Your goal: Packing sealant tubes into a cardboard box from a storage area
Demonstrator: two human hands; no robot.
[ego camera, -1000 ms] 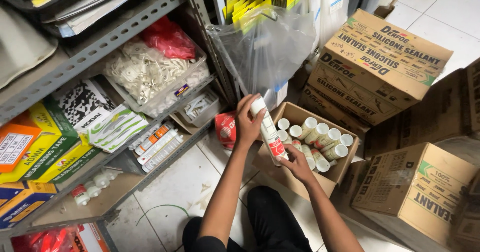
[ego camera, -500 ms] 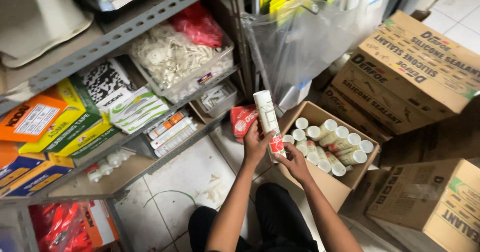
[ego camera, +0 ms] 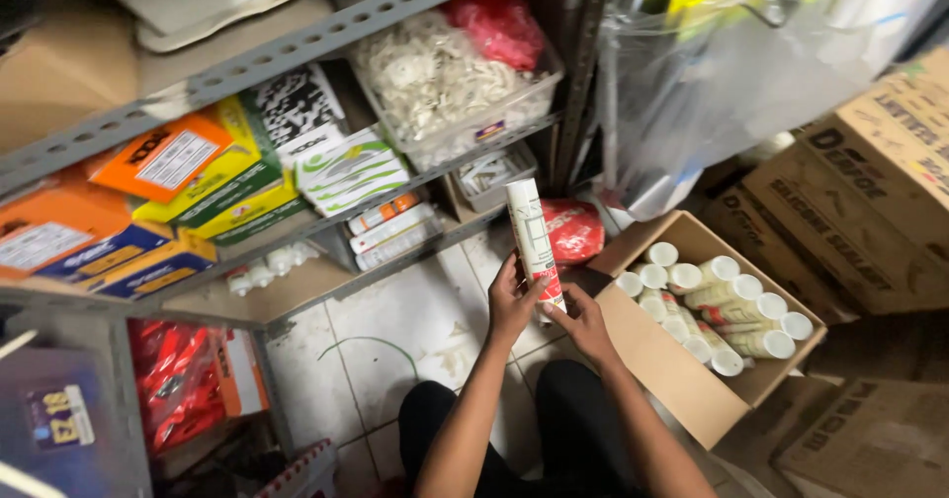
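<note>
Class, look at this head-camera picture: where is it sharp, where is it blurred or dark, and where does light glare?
Head view: the white tube held by the left hand and right hand is fairly sharp; the cardboard boxes at right are motion-smeared; the clear plastic bag shows pale sheen; the lower left corner under the metal shelf lies in shadow, blurred.

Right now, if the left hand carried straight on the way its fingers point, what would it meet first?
The left hand already grips the white sealant tube. Past it, up-frame, the red packet on the floor looks first in line, then the metal shelf; depth is unclear.
</note>
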